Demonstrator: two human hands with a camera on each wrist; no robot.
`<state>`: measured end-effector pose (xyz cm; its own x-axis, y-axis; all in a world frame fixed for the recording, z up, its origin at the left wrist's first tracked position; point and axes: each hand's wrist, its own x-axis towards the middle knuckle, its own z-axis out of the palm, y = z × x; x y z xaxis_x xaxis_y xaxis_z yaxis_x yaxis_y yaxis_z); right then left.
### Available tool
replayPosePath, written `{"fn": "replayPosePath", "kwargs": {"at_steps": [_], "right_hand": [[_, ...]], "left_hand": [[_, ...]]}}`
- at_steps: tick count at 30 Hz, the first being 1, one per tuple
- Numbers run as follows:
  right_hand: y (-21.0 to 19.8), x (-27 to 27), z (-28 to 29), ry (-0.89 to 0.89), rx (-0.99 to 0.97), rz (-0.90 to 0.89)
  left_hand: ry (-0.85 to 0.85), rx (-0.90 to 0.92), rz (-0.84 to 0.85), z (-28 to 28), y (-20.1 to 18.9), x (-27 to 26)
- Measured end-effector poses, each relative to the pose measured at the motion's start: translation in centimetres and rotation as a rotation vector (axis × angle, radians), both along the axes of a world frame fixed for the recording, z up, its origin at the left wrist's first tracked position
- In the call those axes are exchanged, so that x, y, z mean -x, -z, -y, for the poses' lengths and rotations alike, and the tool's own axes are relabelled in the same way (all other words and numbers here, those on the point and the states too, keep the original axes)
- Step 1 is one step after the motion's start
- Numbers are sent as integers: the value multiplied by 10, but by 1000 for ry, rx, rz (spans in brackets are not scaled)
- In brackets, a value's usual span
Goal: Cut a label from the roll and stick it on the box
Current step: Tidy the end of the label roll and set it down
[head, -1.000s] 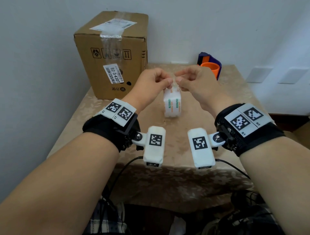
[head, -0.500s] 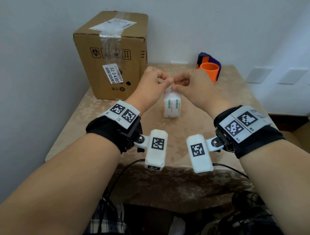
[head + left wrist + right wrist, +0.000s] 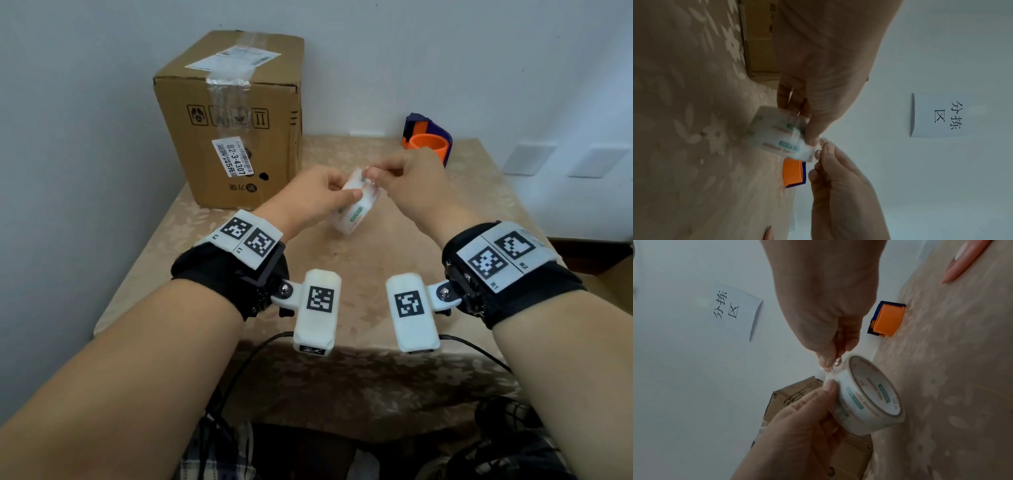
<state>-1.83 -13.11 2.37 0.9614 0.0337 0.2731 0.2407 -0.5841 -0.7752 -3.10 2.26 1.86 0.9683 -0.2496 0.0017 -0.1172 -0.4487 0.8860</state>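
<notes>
A roll [image 3: 356,210] of clear tape with green and orange print is tilted just above the tablecloth; whether its lower edge touches the cloth is unclear. My left hand [image 3: 342,193] grips the roll's side, thumb on its outer face [image 3: 830,386]. My right hand [image 3: 371,175] pinches the loose tape end at the top of the roll [image 3: 865,394], thumb and forefinger together [image 3: 829,361]. In the left wrist view the roll [image 3: 777,134] is blurred. The brown cardboard box [image 3: 236,120], with a white sticker on its front, stands at the back left.
An orange and blue tape dispenser [image 3: 428,144] sits at the back right of the table [image 3: 342,270], against the wall. A paper sign [image 3: 941,115] with characters hangs on the wall. Cables run over the table's front edge.
The roll stood upright on the table with both hands pinching at its top. Now it is tilted in my left hand, and my right hand holds the tape end.
</notes>
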Motion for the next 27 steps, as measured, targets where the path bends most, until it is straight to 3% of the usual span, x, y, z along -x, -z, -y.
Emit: {"fn": "replayPosePath", "kwargs": {"at_steps": [9, 16, 23, 27], "right_hand": [[-4, -5, 11, -41, -218, -58], [-7, -35, 28, 32, -201, -109], [-11, -52, 60, 77, 265, -183], [-4, -61, 65, 84, 328, -218]], "left_hand": [[-24, -230, 249, 16, -8, -13], [27, -519, 345, 36, -20, -56], [-56, -841, 319, 38, 0, -103], [-59, -924, 433, 43, 20, -121]]}}
